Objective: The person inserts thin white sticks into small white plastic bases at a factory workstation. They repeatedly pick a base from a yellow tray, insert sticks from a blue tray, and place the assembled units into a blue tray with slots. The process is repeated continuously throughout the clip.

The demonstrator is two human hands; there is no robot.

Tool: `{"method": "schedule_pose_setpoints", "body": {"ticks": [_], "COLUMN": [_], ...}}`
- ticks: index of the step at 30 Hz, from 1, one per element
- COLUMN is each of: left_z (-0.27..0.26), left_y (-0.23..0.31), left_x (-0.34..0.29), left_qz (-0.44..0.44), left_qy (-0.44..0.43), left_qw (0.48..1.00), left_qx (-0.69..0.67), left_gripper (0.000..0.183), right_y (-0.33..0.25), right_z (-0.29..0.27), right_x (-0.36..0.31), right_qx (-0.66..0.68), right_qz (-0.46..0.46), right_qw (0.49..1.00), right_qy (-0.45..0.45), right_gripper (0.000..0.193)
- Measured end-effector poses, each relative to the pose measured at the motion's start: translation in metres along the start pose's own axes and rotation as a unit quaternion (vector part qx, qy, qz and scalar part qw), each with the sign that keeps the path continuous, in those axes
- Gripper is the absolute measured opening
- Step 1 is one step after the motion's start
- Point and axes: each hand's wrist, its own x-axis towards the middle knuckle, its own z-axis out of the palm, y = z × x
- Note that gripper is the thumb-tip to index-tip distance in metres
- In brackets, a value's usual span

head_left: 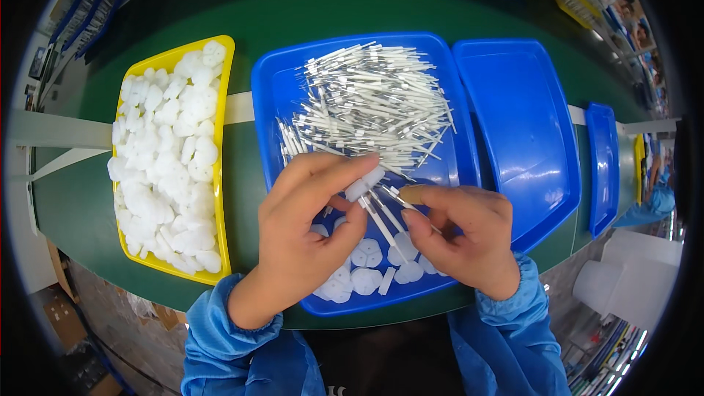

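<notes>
My left hand [315,213] pinches a white plastic disc [364,184] between thumb and fingers above the middle blue tray [273,73]. A few thin white rods hang down from the disc. Close beside it, my right hand [466,231] is closed on another thin white rod [397,196], its upper end near the disc; whether they touch I cannot tell. Behind my hands, a heap of white rods with metallic tips [374,99] fills the tray's far part. Several white lobed discs [367,251] lie in its near part, partly hidden by my hands.
On the left stands a yellow tray [227,103] piled with white lobed discs [165,161]. A blue tray [524,132] leans against the middle tray's right side. Farther right lies a narrow blue tray [603,169]. All rest on a green table [242,161]. People sit at the far right.
</notes>
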Motion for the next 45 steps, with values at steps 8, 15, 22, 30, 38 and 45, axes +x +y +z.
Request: {"method": "schedule_pose_setpoints", "body": {"ticks": [8,15,22,30,38,45], "left_z": [-0.003,-0.001,0.0,0.003,0.01,0.002], "left_y": [0.002,0.001,0.005,0.008,0.011,-0.001], "left_x": [-0.001,0.002,0.0,-0.004,-0.004,-0.004], "left_qz": [-0.001,0.019,0.049,0.01,-0.109,-0.083], "left_qy": [-0.003,-0.054,-0.057,-0.063,-0.035,-0.055], "left_qw": [1.0,0.998,0.993,0.996,0.985,0.989], "left_qx": [0.014,0.038,0.087,0.065,-0.131,-0.107], "left_gripper": [0.05,0.05,0.049,0.051,0.052,0.054], "right_y": [-0.008,0.004,0.003,0.008,0.011,0.013], "right_z": [0.003,0.01,0.008,0.011,0.007,-0.003], "right_x": [0.004,-0.001,0.004,0.004,0.002,0.005], "right_qx": [-0.001,0.082,-0.135,-0.103,-0.111,-0.115], "right_qz": [0.004,0.096,-0.085,-0.092,-0.091,-0.155], "right_qw": [1.0,0.992,0.987,0.99,0.989,0.98], "right_qy": [-0.013,-0.023,0.019,0.026,0.034,0.051], "right_gripper": [0.02,0.016,0.015,0.017,0.019,0.042]}}
